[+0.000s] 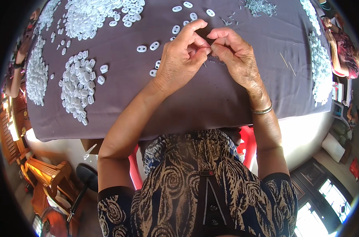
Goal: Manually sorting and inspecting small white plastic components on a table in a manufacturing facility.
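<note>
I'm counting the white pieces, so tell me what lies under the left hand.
White two-holed oval pieces peek out beside the left hand, on the purplish tablecloth. Whatever lies directly beneath the hand is hidden.

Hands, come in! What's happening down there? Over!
Left hand, right hand: thumbs close together above dark cloth. Anything pinched: too small to tell. White two-holed pieces beside left hand.
</note>
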Demonstrator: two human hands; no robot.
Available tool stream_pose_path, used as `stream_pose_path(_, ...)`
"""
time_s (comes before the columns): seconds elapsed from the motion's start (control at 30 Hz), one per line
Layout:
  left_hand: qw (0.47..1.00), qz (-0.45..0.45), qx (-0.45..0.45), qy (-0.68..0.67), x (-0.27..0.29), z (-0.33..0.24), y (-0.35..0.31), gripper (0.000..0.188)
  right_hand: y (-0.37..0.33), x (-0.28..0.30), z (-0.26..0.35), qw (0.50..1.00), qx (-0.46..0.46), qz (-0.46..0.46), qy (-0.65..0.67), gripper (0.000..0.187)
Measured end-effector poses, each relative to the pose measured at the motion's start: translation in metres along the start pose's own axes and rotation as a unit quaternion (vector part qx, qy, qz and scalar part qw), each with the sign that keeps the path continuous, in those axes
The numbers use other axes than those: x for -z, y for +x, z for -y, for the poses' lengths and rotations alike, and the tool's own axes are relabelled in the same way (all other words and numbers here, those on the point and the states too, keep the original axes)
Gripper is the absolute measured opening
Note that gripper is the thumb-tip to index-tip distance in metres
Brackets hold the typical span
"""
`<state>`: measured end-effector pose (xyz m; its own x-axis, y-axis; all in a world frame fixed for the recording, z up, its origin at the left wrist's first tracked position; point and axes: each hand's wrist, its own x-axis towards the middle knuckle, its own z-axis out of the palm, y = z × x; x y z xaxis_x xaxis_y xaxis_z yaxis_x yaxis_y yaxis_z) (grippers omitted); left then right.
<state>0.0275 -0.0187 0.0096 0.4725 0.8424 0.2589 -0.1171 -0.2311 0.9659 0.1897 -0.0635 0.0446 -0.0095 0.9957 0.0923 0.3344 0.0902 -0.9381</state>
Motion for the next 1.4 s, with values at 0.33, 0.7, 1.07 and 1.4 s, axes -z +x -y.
stream_pose_path(0.33, 0.996, 0.002, 0.03, -0.084, 0.003, 0.001, 0.003, 0.05, 0.0, 0.0, 0.002, 0.999, -0.03, 0.015, 0.026, 0.022)
stream_pose_path(0.7, 0.994, 0.023, 0.015, -0.105, 0.003, 0.004, 0.004, 0.048, 0.001, 0.005, -0.001, 0.996, -0.031, 0.042, 0.072, 0.02)
stream_pose_path(1.07, 0.999, 0.005, -0.031, 0.007, 0.012, 0.0, 0.007, 0.041, 0.009, 0.035, -0.007, 0.997, 0.048, -0.029, -0.046, 0.019)
stream_pose_path(1.4, 0.967, -0.045, -0.104, 0.229, 0.007, 0.005, 0.007, 0.034, 0.003, 0.037, -0.012, 0.966, 0.053, -0.039, -0.251, 0.007)
